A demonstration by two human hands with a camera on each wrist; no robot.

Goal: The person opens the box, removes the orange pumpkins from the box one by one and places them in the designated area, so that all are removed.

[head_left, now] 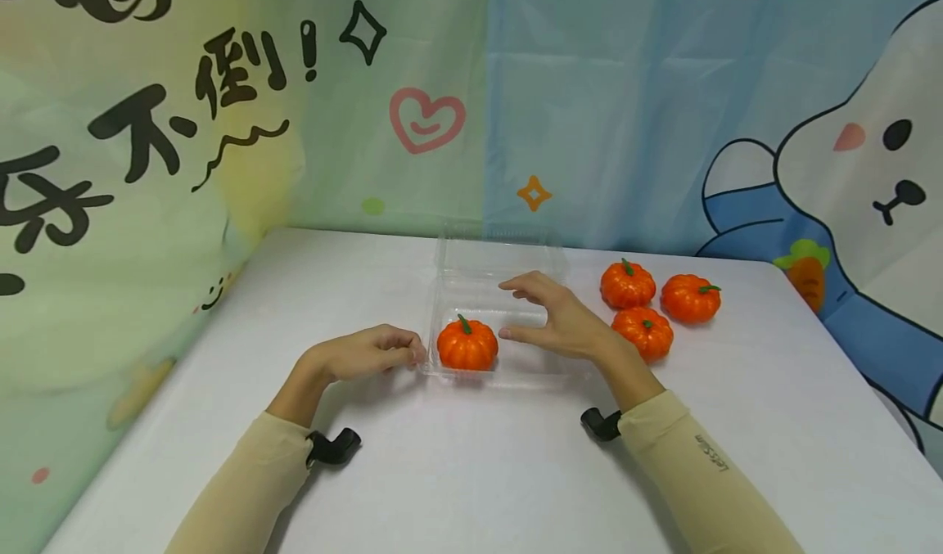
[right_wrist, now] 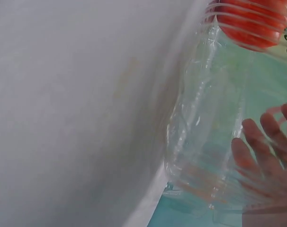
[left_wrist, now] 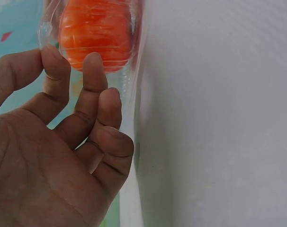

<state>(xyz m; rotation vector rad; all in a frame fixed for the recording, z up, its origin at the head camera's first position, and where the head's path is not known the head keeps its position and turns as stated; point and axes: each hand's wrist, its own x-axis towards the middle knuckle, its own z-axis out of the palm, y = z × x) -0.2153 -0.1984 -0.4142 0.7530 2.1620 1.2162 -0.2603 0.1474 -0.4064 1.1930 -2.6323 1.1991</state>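
A small orange pumpkin (head_left: 467, 344) with a green stem sits in the front left corner of a clear plastic box (head_left: 530, 366), whose lid (head_left: 501, 258) is tipped back behind it. At the box's front left corner my left hand (head_left: 372, 353) pinches the rim between thumb and finger; the left wrist view shows the fingertips (left_wrist: 52, 53) right at that edge. My right hand (head_left: 556, 317) hovers over the right part of the box, thumb and fingers spread apart, holding nothing. Its thumb tip is just right of the pumpkin. The right wrist view shows its fingers (right_wrist: 257, 146) through the clear plastic.
Three more pumpkins stand to the right of the box: one at the back (head_left: 628, 284), one on the far right (head_left: 690, 299), one in front (head_left: 643, 333), partly behind my right wrist. A white table (head_left: 471, 472) lies beneath, with a printed curtain (head_left: 589, 112) behind.
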